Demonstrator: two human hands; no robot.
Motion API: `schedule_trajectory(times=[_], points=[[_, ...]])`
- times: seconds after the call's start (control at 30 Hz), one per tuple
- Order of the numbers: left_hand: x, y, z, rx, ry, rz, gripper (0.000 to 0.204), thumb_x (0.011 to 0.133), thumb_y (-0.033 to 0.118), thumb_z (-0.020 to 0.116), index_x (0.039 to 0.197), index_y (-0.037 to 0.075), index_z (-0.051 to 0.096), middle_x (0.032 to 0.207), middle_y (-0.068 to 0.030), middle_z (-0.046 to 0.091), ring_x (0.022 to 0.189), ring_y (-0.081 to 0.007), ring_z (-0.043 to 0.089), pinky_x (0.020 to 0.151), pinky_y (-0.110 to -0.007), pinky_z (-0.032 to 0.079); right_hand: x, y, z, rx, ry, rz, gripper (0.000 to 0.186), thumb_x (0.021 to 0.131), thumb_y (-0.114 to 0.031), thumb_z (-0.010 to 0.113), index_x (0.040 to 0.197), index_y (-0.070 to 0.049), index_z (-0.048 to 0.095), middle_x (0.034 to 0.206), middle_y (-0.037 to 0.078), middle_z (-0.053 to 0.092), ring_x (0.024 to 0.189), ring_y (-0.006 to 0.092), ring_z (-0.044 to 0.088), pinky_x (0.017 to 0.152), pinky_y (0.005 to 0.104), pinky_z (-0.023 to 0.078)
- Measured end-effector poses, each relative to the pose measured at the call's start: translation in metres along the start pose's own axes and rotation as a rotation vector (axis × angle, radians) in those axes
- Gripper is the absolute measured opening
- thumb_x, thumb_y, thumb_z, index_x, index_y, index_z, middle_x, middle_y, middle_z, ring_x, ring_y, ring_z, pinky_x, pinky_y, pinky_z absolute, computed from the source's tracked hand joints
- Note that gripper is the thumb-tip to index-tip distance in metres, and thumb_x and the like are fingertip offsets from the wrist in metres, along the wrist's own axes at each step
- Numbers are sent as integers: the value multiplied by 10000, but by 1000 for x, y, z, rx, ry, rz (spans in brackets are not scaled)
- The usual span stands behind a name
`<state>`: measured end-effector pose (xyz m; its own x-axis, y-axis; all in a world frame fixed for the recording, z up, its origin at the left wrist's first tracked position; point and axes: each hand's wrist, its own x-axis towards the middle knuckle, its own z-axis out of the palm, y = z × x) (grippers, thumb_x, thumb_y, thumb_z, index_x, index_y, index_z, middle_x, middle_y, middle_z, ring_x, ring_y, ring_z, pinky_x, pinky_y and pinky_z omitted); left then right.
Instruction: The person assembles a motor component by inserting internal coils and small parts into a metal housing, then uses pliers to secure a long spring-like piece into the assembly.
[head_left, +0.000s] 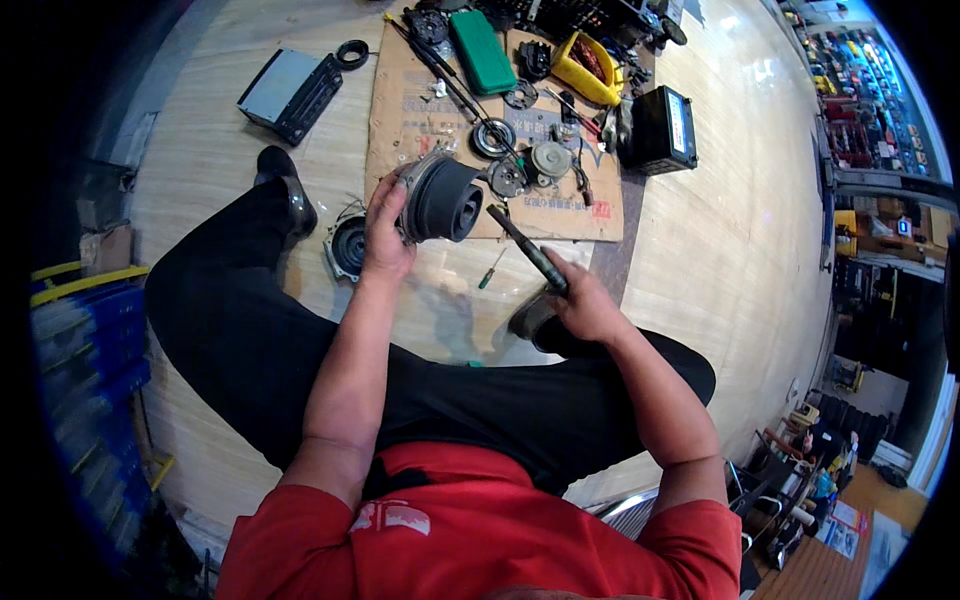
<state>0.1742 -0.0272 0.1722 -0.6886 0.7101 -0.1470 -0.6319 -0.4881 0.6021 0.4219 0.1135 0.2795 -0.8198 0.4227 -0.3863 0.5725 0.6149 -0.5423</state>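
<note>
My left hand (388, 228) is closed around the metal flange side of a black drum-shaped machine part (440, 200), held up above the floor. Its open round end, with a hub inside, points to the right. In my right hand (590, 306) I grip a dark, rod-shaped tool (528, 250) by its thicker end. The thin end slants up and left, close to the drum-shaped part but apart from it. Below my left wrist lies a round black part with a pale rim (349, 246). A small green-handled screwdriver (488, 272) rests on the floor between my hands.
Ahead lies a cardboard sheet (400, 120) with a green case (482, 52), a yellow container (585, 70), a round motor-like part (551, 160) and a ring (492, 138). Right of it stands a black battery (662, 130); leftward, a boxy grey-and-black unit (290, 95). Blue crates (95, 380) stand far left.
</note>
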Motion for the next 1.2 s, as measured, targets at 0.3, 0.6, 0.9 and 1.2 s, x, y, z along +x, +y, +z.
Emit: schedule_trajectory(times=[0.3, 0.6, 0.9, 1.2], points=[[1, -11, 2, 53, 51, -34, 410, 919, 200, 591, 1255, -22, 515, 1167, -120, 621, 1056, -194, 608, 931, -319, 483, 8, -5, 4, -262, 124, 59, 710, 810, -16, 588, 1461, -56, 307, 1280, 296, 435, 1185, 450, 443, 1003, 458, 400], [-4, -14, 5, 89, 112, -21, 444, 873, 172, 660, 1246, -19, 512, 1142, -108, 612, 1017, -176, 603, 892, -303, 494, 13, -11, 9, -651, 289, 70, 722, 783, 6, 549, 1462, -69, 315, 1323, 269, 395, 1249, 455, 381, 1028, 490, 372], [-10, -13, 16, 169, 132, -26, 459, 837, 178, 710, 1221, -10, 545, 1103, -80, 600, 994, -148, 578, 892, -275, 469, 15, -17, 15, -804, 284, 88, 651, 839, -70, 530, 1458, -65, 327, 1304, 235, 413, 1219, 420, 415, 949, 487, 416], [-14, -12, 12, 183, 113, -68, 535, 796, 149, 751, 1253, -20, 531, 1130, -103, 610, 985, -154, 602, 851, -277, 502, 18, -32, 10, -815, 193, 163, 439, 814, -117, 557, 1227, 8, 476, 1062, 172, 560, 970, 323, 566, 853, 492, 450]])
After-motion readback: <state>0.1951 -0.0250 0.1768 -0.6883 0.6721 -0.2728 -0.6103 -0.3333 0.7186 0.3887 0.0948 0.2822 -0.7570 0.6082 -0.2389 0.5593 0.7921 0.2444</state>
